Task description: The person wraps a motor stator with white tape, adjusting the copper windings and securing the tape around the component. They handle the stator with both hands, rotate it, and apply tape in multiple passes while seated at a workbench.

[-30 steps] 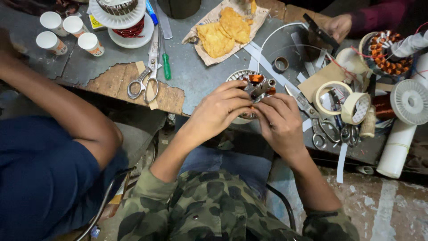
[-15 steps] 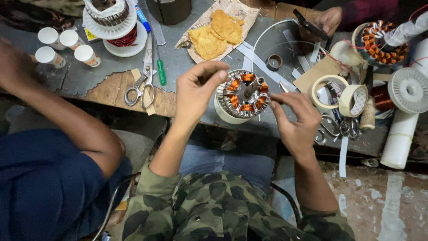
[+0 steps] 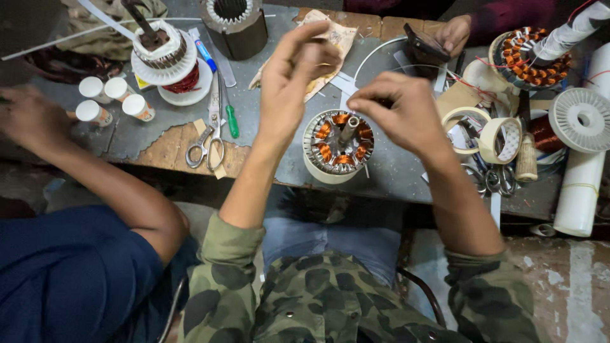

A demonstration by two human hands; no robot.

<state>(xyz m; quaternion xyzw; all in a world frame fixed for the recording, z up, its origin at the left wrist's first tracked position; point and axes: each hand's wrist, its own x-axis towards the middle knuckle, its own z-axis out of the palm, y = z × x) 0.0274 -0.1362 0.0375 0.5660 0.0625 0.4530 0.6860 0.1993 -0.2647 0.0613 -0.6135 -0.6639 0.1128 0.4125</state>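
A round motor stator (image 3: 337, 142) with copper windings and a metal shaft sits on a white ring near the front edge of the grey worktable (image 3: 267, 127). My left hand (image 3: 294, 76) is raised above and to the left of it, thumb and forefinger pinched. To the stator's upper right hovers my right hand (image 3: 401, 113), fingertips also pinched together. No thread or wire shows clearly between either set of fingers.
Scissors (image 3: 204, 143), a green screwdriver (image 3: 230, 121) and several small white bottles (image 3: 108, 100) lie left. A second stator on a white spool (image 3: 168, 58) stands behind. Tape rolls (image 3: 499, 138), a white reel (image 3: 581, 118) and another stator (image 3: 530, 57) crowd the right. A co-worker's arm (image 3: 95, 184) rests left; another person's hand (image 3: 454, 33) is top right.
Both hands have let go of the stator and lifted away from it. My left hand rose up and back with fingers pinched; the right drew off to the stator's upper right.
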